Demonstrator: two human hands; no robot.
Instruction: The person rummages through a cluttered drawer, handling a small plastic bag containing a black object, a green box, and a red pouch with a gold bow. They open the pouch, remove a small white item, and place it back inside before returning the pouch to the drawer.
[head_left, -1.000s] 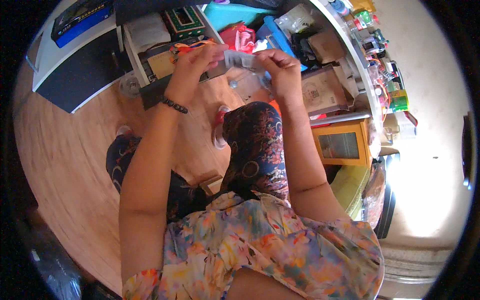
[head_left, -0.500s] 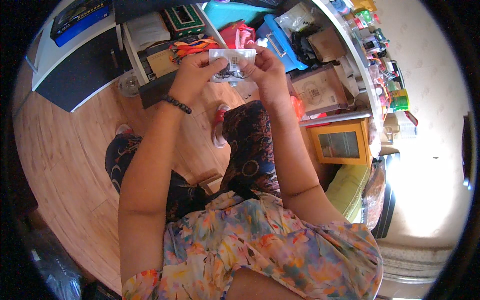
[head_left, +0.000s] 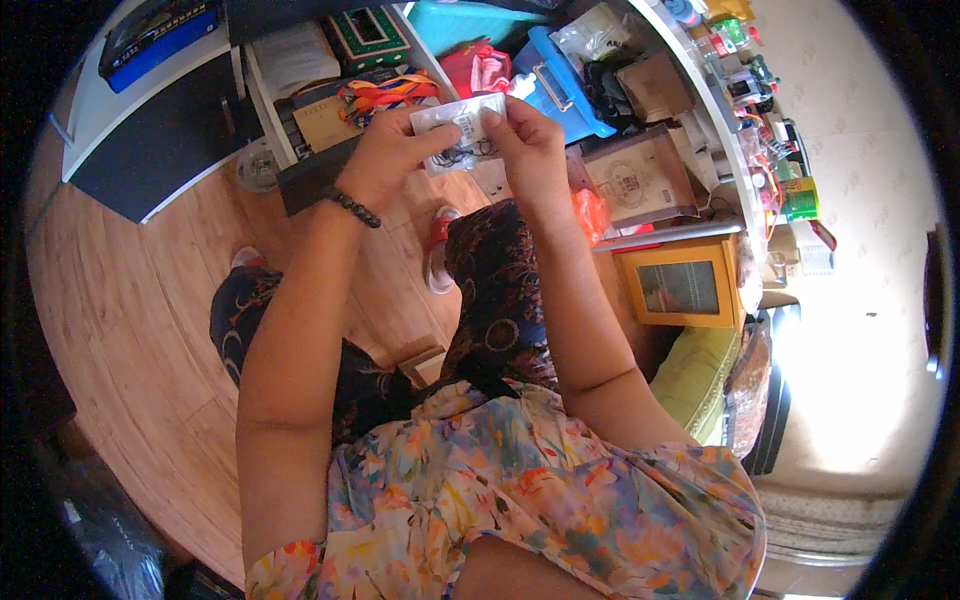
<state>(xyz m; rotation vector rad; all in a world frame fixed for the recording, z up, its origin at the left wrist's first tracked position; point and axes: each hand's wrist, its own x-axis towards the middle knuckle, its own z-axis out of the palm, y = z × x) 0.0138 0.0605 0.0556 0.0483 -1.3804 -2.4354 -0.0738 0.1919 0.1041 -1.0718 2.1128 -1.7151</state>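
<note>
The clear packet (head_left: 468, 122) is bridging the left hand (head_left: 382, 155) and right hand (head_left: 533, 150), fingers clamping its sides, thumbs lying on top.

1. The head camera, the left one of a side-by-side pair, is looking steeply down from the person's head through a wide fisheye, its round view fading to black at the sides.
2. The floral-print blouse (head_left: 540, 480) is filling the lower middle, close to the camera.
3. The left hand (head_left: 385, 150) and right hand (head_left: 530, 150) are appearing farther away, above centre.
4. The view is also taking in wood-plank floor (head_left: 150, 320) at left and pale wall (head_left: 850, 180) at right.
</note>
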